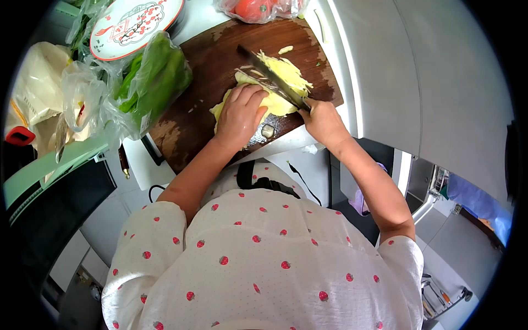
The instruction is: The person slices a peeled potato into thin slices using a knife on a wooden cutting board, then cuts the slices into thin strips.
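Note:
My right hand is closed round the handle of a kitchen knife, whose dark blade slants up and left across the board. My left hand presses with bent fingers on overlapping thin yellow slices, which look like potato slices, just left of the blade. Beyond the knife lies a heap of fine yellow shreds, with some strips against the blade. A small pale chunk rests on the wet near edge of the wooden cutting board. The undersides of my left fingers are hidden.
Left of the board, green peppers sit in a clear plastic bag beside a patterned plate. A bagged tomato lies at the back. A grey cabinet borders the right side. Another pale bag stands far left.

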The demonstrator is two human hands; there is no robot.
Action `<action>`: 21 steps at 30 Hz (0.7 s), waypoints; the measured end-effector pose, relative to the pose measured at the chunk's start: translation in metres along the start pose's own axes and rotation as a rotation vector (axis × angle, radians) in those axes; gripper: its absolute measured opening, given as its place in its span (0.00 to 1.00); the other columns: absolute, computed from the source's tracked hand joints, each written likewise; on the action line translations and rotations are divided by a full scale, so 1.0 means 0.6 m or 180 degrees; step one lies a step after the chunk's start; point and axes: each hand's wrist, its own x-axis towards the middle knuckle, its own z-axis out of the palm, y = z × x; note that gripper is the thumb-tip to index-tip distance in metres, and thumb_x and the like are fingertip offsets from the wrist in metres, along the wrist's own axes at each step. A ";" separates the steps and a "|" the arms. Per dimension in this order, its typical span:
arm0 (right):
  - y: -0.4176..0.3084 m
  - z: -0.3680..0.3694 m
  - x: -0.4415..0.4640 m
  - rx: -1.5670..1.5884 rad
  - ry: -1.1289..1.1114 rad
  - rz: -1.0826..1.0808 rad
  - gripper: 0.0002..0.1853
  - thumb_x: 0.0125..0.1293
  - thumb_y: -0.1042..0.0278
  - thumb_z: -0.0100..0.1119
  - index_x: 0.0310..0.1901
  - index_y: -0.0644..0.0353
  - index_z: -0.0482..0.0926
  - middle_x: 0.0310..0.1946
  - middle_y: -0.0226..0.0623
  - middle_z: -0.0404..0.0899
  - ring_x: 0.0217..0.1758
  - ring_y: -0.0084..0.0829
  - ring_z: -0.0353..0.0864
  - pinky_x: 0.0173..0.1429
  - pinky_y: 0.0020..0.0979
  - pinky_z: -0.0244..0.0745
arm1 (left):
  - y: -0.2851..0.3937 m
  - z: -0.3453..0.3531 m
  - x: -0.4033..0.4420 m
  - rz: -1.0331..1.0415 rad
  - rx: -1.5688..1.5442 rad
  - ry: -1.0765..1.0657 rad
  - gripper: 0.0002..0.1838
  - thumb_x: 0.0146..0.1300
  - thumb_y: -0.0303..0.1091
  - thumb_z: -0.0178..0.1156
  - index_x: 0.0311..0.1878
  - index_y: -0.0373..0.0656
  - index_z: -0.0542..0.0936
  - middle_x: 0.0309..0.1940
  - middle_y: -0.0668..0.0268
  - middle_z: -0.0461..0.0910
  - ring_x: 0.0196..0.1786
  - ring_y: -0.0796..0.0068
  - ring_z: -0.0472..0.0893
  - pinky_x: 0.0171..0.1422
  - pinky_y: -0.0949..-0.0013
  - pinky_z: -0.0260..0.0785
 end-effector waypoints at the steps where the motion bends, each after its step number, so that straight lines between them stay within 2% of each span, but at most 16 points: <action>1: 0.003 -0.006 -0.005 -0.0035 -0.0007 0.0046 0.11 0.61 0.70 0.56 0.43 0.61 0.81 0.30 0.55 0.80 0.36 0.54 0.79 0.44 0.47 0.75 | 0.001 0.001 0.001 0.0032 -0.0010 0.0028 0.15 0.54 0.28 0.63 0.47 0.40 0.78 0.48 0.58 0.75 0.53 0.54 0.72 0.59 0.58 0.65; 4: -0.004 -0.041 -0.036 -0.0055 -0.0068 0.0004 0.11 0.61 0.72 0.55 0.45 0.60 0.81 0.30 0.55 0.80 0.36 0.54 0.80 0.44 0.47 0.75 | 0.000 -0.001 -0.004 0.0032 0.0003 0.0089 0.15 0.54 0.28 0.63 0.46 0.40 0.78 0.47 0.58 0.75 0.53 0.54 0.72 0.59 0.58 0.65; 6: -0.008 -0.062 -0.058 -0.0300 -0.0372 0.0179 0.12 0.62 0.71 0.56 0.47 0.61 0.80 0.31 0.56 0.79 0.37 0.55 0.79 0.44 0.45 0.74 | -0.001 0.001 -0.002 0.0045 0.0005 0.0076 0.15 0.54 0.29 0.63 0.46 0.40 0.77 0.47 0.58 0.75 0.53 0.54 0.72 0.59 0.58 0.65; 8: -0.005 -0.060 -0.070 -0.0378 -0.0498 0.0267 0.13 0.62 0.71 0.55 0.48 0.60 0.81 0.33 0.56 0.80 0.39 0.54 0.79 0.45 0.45 0.74 | 0.001 0.002 0.000 0.0061 0.0072 0.0102 0.17 0.51 0.27 0.65 0.47 0.40 0.77 0.47 0.59 0.75 0.53 0.57 0.72 0.60 0.60 0.65; 11: -0.018 -0.035 -0.031 -0.0564 -0.0594 0.0232 0.12 0.57 0.78 0.52 0.42 0.61 0.80 0.34 0.52 0.82 0.40 0.51 0.81 0.47 0.45 0.76 | 0.001 0.000 -0.002 0.0042 0.0124 0.0093 0.18 0.50 0.27 0.65 0.47 0.40 0.77 0.47 0.60 0.75 0.53 0.58 0.73 0.61 0.61 0.65; 13: -0.038 -0.006 0.003 -0.0549 -0.0420 0.0151 0.11 0.54 0.78 0.53 0.39 0.61 0.80 0.33 0.51 0.82 0.42 0.49 0.82 0.49 0.44 0.77 | 0.003 -0.001 0.003 0.0072 0.0132 0.0080 0.18 0.50 0.27 0.65 0.47 0.39 0.77 0.47 0.60 0.75 0.53 0.58 0.73 0.61 0.61 0.65; 15: -0.037 0.001 0.010 -0.0395 -0.0287 0.0078 0.10 0.55 0.76 0.54 0.38 0.63 0.81 0.34 0.54 0.81 0.43 0.50 0.82 0.49 0.43 0.77 | 0.005 -0.003 0.001 0.0073 0.0152 0.0072 0.18 0.50 0.27 0.65 0.47 0.39 0.77 0.47 0.60 0.76 0.53 0.58 0.73 0.60 0.61 0.65; 18: -0.015 -0.009 0.026 0.0235 -0.0356 0.0546 0.10 0.57 0.73 0.56 0.39 0.66 0.81 0.35 0.57 0.80 0.43 0.52 0.81 0.48 0.43 0.76 | -0.004 -0.005 -0.003 -0.0108 -0.0108 -0.0093 0.20 0.55 0.33 0.65 0.51 0.40 0.77 0.51 0.56 0.74 0.55 0.53 0.72 0.61 0.57 0.64; 19: -0.004 -0.013 0.030 0.0791 -0.0267 0.0502 0.11 0.60 0.69 0.58 0.40 0.68 0.81 0.35 0.60 0.79 0.43 0.54 0.80 0.48 0.43 0.74 | -0.004 -0.005 -0.002 -0.0231 -0.0058 0.0045 0.22 0.55 0.35 0.65 0.53 0.40 0.76 0.52 0.55 0.73 0.56 0.52 0.71 0.62 0.57 0.64; 21: -0.002 -0.022 0.023 0.1006 -0.0027 0.0561 0.13 0.61 0.67 0.59 0.40 0.69 0.80 0.33 0.60 0.79 0.41 0.54 0.80 0.48 0.42 0.73 | -0.005 -0.006 0.001 -0.0475 0.0052 0.0319 0.27 0.55 0.39 0.66 0.57 0.39 0.74 0.55 0.54 0.72 0.59 0.51 0.70 0.64 0.57 0.62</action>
